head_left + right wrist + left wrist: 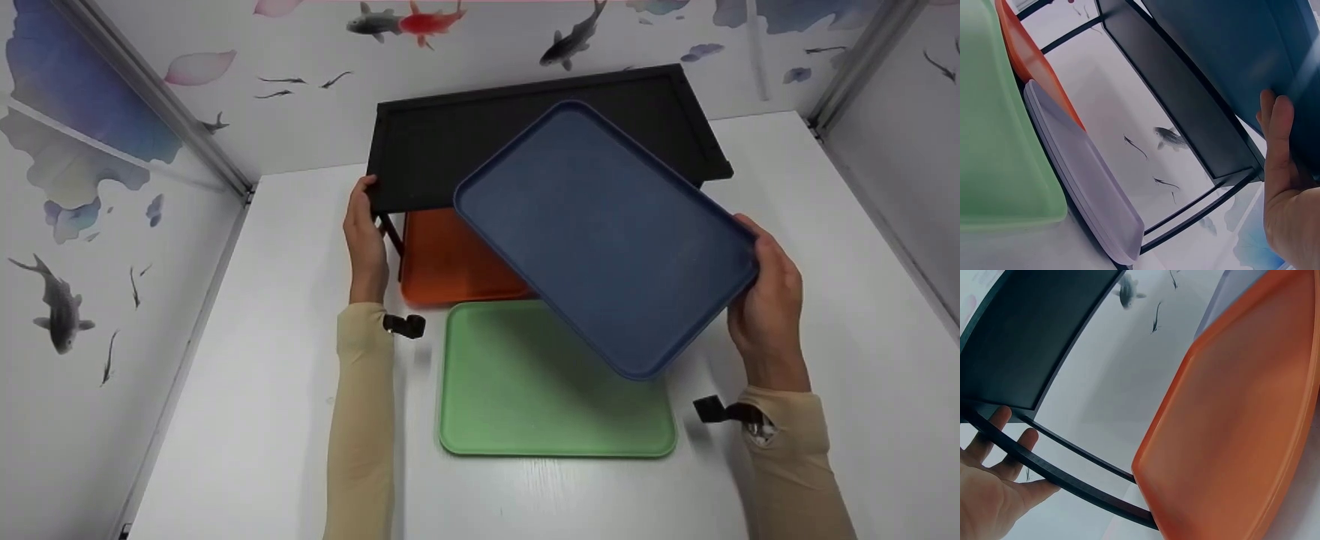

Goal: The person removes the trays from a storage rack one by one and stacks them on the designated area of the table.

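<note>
Passable along the white table [517,495] before the green tray [525,405]; screened over its far right corner by the tilted blue tray [607,240]. Passable under the black rack [427,161], over the orange tray [465,262] and lilac tray [1092,174] (between end legs [1100,502]).

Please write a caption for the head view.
Right hand holds a blue rectangular tray above a green rectangular tray; left hand touches a black rectangular shelf.
</note>
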The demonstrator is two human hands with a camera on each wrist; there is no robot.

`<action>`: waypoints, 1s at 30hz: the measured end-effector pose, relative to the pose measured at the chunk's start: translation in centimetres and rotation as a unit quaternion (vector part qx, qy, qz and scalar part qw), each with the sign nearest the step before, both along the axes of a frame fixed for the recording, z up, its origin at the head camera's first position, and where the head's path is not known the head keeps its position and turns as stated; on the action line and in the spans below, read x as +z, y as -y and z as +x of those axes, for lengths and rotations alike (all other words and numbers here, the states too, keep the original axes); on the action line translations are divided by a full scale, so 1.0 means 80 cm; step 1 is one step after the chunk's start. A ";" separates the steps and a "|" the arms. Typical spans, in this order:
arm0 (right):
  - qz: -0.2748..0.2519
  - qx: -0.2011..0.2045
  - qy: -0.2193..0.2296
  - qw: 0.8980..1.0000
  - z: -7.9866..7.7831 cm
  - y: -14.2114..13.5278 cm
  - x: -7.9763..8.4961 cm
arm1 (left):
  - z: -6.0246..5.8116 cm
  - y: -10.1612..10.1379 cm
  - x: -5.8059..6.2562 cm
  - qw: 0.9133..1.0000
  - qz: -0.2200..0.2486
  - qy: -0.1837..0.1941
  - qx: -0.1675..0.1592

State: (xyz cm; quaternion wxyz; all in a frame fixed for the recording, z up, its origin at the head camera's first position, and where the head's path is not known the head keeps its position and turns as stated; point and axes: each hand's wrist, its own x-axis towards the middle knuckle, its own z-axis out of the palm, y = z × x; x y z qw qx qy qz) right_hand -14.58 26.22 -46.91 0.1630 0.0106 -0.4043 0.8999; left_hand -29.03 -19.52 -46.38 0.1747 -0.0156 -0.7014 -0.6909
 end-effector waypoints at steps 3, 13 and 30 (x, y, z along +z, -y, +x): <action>0.008 -0.001 0.005 1.000 0.000 0.000 0.000 | 0.000 -0.001 0.001 1.000 -0.001 -0.001 -0.001; 0.016 -0.022 0.012 1.000 -0.001 0.000 -0.001 | 0.000 -0.001 0.004 1.000 0.017 0.010 -0.006; 0.059 -0.014 0.031 0.998 0.001 -0.001 -0.001 | -0.002 0.000 0.000 1.000 0.003 0.007 -0.003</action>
